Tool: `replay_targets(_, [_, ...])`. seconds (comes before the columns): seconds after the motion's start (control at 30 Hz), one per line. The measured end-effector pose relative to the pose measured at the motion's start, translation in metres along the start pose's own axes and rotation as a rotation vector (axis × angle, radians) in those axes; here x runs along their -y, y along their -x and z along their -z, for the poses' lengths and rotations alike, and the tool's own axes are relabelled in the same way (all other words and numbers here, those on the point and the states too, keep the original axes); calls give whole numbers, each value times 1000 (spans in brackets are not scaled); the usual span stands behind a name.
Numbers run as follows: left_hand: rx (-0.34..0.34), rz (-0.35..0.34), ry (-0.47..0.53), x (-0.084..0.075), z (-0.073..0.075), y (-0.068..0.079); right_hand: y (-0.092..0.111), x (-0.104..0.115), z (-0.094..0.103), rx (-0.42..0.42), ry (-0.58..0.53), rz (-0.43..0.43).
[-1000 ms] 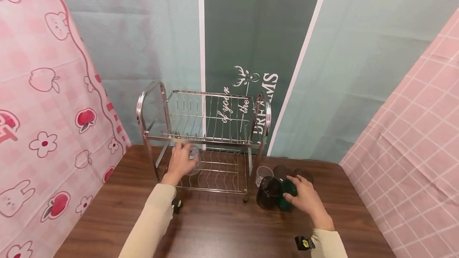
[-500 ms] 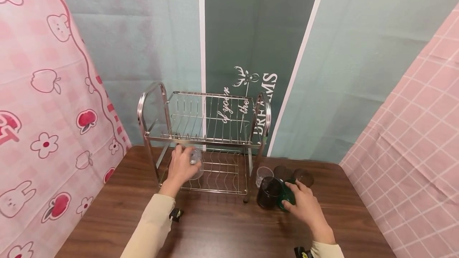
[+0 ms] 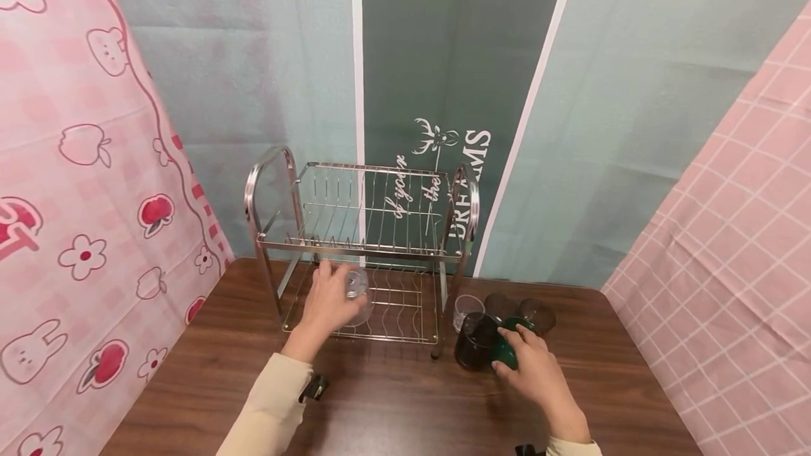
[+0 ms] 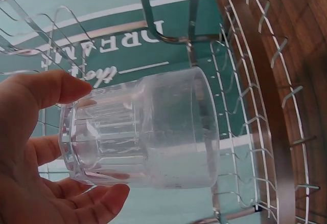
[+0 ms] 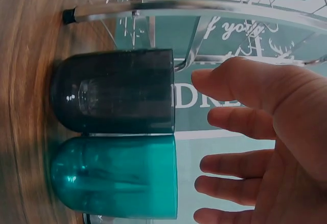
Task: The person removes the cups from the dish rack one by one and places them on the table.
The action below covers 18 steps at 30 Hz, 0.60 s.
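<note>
My left hand (image 3: 329,305) grips a clear tumbler (image 4: 148,132) by its narrow ribbed base, thumb on one side and fingers on the other. The tumbler is upside down, its wide rim towards the lower shelf of the metal dish rack (image 3: 361,252). From these views I cannot tell whether the rim touches the wires. My right hand (image 3: 532,364) hovers by a dark cup (image 5: 115,92) and a green cup (image 5: 117,177), which stand upright side by side. Its fingers are stretched out, and a gap separates them from both rims in the right wrist view.
Behind those two cups stand a clear glass (image 3: 467,309) and two dark see-through cups, one of them a brownish cup (image 3: 538,315) at the right. The rack's right leg (image 3: 436,350) is close to the cups. A fabric backdrop (image 3: 469,55) hangs behind the wooden table (image 3: 393,407).
My left hand has carried the tumbler a little to the right and nearer to me along the rack. My right hand has shifted slightly left, towards the dark cup.
</note>
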<state>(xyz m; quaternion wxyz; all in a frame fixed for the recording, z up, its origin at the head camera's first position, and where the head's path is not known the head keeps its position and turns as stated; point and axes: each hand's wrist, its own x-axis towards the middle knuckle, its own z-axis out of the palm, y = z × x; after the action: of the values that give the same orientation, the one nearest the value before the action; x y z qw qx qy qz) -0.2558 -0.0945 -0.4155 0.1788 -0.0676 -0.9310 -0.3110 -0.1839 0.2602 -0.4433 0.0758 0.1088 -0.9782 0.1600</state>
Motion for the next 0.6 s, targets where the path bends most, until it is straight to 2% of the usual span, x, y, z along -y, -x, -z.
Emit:
replay_targets(0.3, [-23, -59, 28, -10, 0, 10, 2, 12, 0, 32, -49, 2])
replay_targets(0.6, [-24, -114, 72, -17, -4, 19, 2, 23, -5, 8, -101, 36])
